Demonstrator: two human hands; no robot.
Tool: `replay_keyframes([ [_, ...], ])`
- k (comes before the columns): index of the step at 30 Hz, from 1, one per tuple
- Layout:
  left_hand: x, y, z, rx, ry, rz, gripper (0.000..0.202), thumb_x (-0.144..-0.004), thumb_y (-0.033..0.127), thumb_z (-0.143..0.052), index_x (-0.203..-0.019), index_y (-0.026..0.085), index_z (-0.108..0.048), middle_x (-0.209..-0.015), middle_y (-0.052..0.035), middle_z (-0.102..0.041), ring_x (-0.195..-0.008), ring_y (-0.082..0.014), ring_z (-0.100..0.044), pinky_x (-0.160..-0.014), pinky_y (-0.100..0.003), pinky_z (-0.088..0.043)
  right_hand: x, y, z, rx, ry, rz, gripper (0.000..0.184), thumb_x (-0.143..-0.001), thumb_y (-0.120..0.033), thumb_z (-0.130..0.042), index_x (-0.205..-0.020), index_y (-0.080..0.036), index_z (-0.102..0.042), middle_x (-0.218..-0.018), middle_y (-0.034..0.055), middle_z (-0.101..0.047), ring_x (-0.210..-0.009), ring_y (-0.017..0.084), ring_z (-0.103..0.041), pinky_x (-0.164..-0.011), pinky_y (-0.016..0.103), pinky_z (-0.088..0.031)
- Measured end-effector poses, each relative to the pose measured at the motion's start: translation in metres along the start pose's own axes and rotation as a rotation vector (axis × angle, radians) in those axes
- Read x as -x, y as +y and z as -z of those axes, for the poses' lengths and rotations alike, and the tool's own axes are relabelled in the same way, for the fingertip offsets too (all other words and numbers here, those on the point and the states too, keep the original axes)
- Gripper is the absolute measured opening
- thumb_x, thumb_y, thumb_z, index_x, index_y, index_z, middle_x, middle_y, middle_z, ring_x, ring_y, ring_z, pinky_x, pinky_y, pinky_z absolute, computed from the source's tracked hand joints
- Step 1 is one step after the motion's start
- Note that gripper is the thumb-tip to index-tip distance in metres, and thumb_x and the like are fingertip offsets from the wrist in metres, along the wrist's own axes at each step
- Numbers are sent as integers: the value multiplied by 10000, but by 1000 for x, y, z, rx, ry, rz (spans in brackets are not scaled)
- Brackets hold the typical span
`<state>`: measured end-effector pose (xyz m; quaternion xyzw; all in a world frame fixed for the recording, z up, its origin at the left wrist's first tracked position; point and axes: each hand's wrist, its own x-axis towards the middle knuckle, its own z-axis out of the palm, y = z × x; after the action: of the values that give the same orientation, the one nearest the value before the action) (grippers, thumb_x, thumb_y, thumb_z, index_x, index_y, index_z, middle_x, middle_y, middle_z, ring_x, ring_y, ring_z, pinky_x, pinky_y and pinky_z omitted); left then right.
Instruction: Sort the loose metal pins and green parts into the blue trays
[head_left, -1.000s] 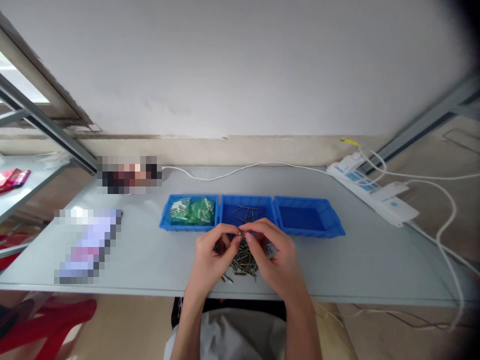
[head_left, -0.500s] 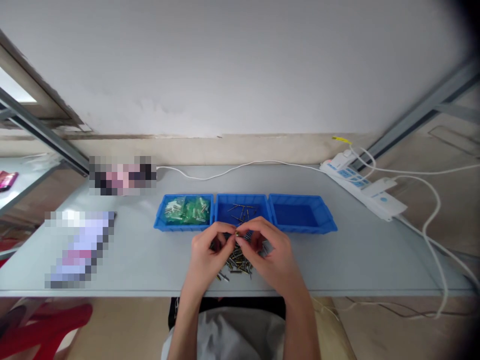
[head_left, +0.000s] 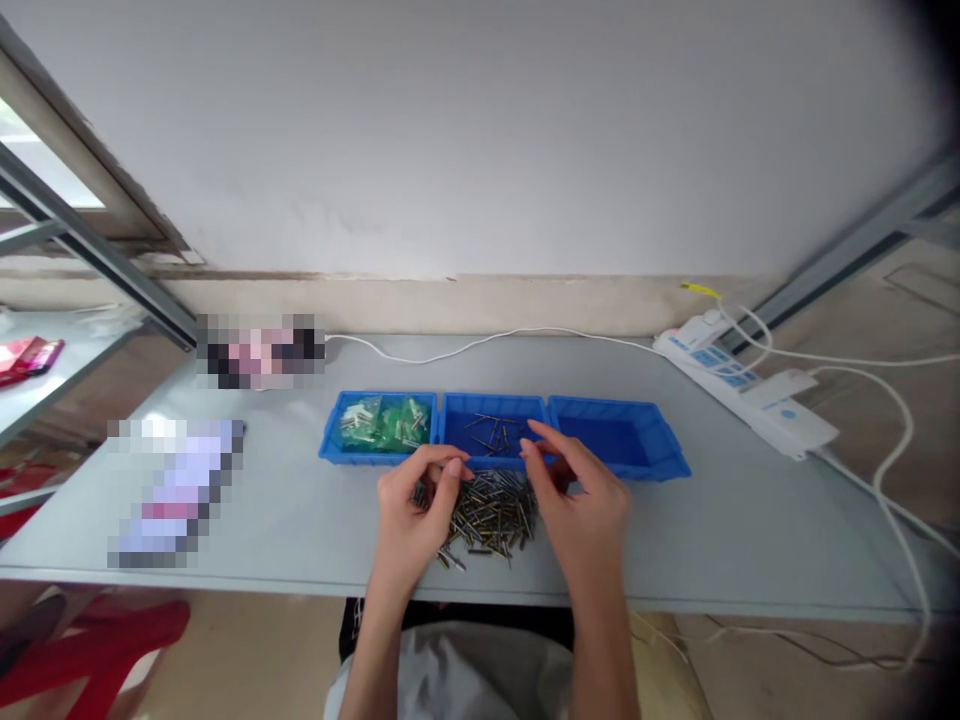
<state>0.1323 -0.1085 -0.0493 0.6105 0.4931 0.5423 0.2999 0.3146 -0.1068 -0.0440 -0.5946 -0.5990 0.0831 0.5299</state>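
The far side is being filled by a pale wall, bordered below by a chipped beige strip. Daylight is being let in through a window at far left. A grey table is being flanked by metal posts; another table is being glimpsed farther left. Beige floor is being partly hidden by a red stool, near left.

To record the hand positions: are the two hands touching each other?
No, a clear gap shows between the left hand and the right hand.

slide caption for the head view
Left hand and right hand at a pile of metal parts, near three blue bins.
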Motion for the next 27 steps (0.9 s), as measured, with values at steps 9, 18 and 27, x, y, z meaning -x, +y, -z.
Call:
replay_keyframes([
  [9, 4, -7, 6, 94, 108, 31, 297, -1099, 392, -627, -918, 205, -772, -729, -9, -750, -593, -129, -619, -595, -249, -482, 6, 3, 14, -8, -492, -37, 137, -972, -276, -729, -1024, -263, -855, -686, -26, -715, -540, 150, -579, -564, 290, -467],
  [18, 2, -9, 7, 130, 133, 66, 352, -1091, 449, -632, -882, 200, -769, -701, -7, -723, -562, -126, -577, -569, -252, -467, 9, -4, -3, 109, -753, -117, 166, -912, -164, -786, -1022, -273, -848, -651, -54, -679, -558, 145, -567, -576, 275, -391],
  [27, 3, -7, 7, 145, 121, 62, 338, -1092, 421, -638, -884, 194, -776, -703, -5, -721, -569, -124, -582, -570, -245, -451, 7, -15, -10, 120, -782, -164, 214, -975, -209, -759, -1157, -279, -846, -673, -46, -654, -605, 148, -551, -615, 279, -332],
])
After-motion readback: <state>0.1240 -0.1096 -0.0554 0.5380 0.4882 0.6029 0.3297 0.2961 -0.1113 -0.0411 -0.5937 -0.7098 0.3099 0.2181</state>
